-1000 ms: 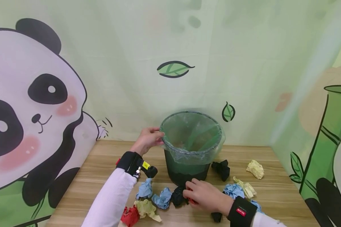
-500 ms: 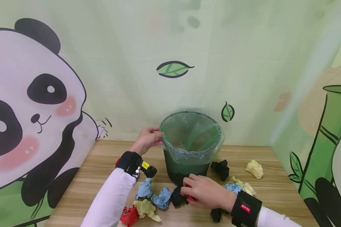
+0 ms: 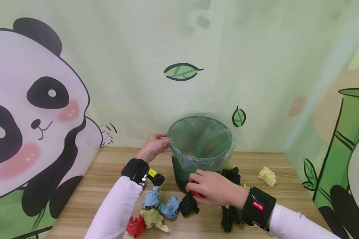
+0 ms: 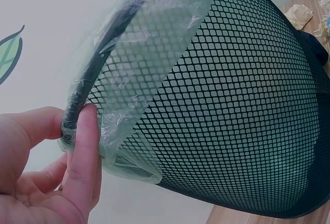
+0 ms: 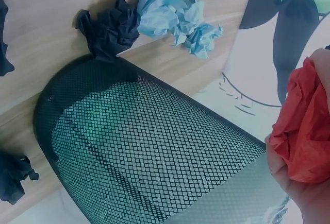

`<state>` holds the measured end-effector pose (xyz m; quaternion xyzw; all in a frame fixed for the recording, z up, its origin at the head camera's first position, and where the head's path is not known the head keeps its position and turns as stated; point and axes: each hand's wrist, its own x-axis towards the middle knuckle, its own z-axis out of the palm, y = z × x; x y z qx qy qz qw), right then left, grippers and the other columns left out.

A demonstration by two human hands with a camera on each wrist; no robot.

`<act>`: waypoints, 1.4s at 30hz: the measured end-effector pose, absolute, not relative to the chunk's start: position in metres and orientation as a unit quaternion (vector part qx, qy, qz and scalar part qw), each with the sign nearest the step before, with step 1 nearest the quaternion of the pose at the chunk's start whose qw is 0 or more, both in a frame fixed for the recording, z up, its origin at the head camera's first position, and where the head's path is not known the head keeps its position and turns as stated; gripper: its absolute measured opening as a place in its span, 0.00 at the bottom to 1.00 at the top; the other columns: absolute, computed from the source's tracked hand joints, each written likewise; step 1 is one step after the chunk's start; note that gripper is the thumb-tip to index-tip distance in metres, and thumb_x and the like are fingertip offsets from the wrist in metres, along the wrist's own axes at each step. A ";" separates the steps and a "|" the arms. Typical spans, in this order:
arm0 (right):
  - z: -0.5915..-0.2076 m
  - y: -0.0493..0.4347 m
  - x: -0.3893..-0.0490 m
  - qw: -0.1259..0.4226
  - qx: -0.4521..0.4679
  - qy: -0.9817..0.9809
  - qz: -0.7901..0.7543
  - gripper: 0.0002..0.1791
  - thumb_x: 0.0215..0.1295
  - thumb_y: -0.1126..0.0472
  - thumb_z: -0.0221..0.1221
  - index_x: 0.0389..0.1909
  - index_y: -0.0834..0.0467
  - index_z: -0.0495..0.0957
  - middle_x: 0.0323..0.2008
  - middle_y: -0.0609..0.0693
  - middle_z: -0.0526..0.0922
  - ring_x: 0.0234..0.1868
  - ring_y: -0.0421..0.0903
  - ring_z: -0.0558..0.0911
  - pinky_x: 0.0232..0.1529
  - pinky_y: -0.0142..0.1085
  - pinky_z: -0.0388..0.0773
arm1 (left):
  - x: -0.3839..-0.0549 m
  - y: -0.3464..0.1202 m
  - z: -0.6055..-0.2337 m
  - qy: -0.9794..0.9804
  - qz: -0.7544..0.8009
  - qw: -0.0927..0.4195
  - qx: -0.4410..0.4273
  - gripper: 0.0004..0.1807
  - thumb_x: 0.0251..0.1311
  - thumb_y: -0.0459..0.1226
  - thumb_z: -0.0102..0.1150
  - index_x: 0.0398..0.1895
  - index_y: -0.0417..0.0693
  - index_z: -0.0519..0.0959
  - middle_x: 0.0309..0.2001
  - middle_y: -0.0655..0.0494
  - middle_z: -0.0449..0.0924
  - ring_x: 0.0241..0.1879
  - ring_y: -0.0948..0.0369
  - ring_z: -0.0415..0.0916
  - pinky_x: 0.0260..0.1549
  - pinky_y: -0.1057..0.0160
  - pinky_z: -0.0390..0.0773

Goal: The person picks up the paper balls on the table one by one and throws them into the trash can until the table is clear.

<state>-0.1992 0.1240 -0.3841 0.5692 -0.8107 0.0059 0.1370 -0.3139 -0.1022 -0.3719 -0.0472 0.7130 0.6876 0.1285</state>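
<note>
A black mesh wastebasket (image 4: 247, 95), lined with a thin greenish plastic bag (image 3: 197, 139), stands upright at the back of the table. My left hand (image 3: 155, 146) pinches its bag-covered rim on the left side, thumb and fingers on either side of it in the left wrist view. In my right hand (image 3: 210, 187) is a crumpled red paper ball (image 5: 304, 126), held in front of the basket, below the rim. A black paper ball (image 3: 188, 204) lies on the table just under that hand. Part of the red ball is hidden behind the fingers in the head view.
Left of the black ball lie blue paper balls (image 3: 169, 207), a yellow one (image 3: 154, 219) and a red one (image 3: 136, 226). More black paper (image 3: 231, 175) sits by the basket's right side, with a yellow ball (image 3: 267, 176) farther right. A printed cloth (image 3: 131, 66) hangs behind.
My right hand has risen from the tabletop toward the basket with the red paper ball, uncovering more of the black ball. My left hand stays on the rim.
</note>
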 end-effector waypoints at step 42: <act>-0.303 0.109 -0.258 0.196 0.495 -0.843 0.072 0.10 0.56 0.54 0.52 0.39 0.48 0.72 0.33 0.41 0.69 0.32 0.37 0.65 0.26 0.26 0.66 | -0.314 -0.102 -0.372 0.708 0.693 0.126 -0.047 0.25 0.54 0.34 0.55 0.56 0.41 0.63 0.39 0.45 0.70 0.30 0.58 0.73 0.35 0.63 0.78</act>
